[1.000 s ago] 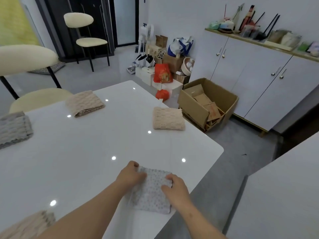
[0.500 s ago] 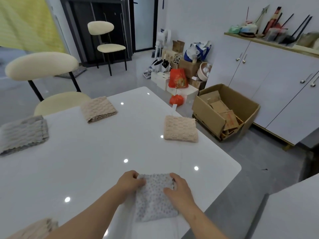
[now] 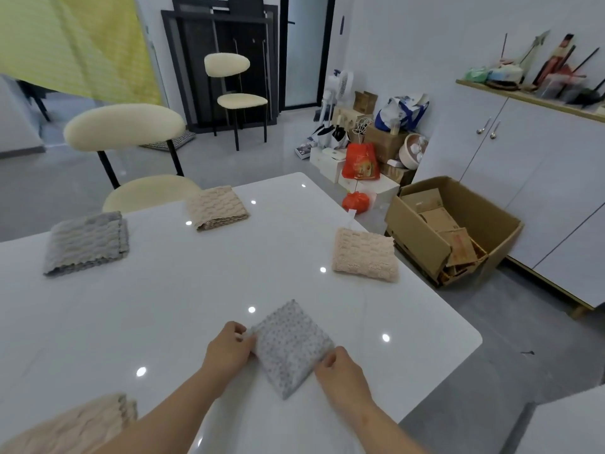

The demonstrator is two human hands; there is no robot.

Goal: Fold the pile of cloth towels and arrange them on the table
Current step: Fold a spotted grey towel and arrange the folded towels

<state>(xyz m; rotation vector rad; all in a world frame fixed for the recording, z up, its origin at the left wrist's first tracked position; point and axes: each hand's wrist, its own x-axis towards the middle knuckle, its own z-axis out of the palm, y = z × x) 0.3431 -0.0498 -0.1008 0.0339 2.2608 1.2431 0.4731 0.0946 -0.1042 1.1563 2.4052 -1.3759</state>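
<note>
Head view: small grey dotted folded cloth towel [image 3: 291, 350] is lying flat on the glossy white tabletop [image 3: 196, 306], near the front edge, turned diamond-wise with one corner pointing away. Nubby surface, edges lining up square. Left hand [image 3: 226, 350] is pinching its left corner, grip narrow. Right hand [image 3: 340, 371] is pinching the right corner, fingers curled. Other folded towels are sitting well apart: grey waffle towel [image 3: 86, 242] far left, beige waffle towel [image 3: 216, 208] at the back, peach waffle towel [image 3: 365, 255] at the right edge.

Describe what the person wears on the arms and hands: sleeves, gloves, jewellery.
The left forearm and right forearm are bare to the frame's edge, no sleeve in view. The left hand and right hand wear no gloves; no watch, bracelet or ring shows on either.
</note>
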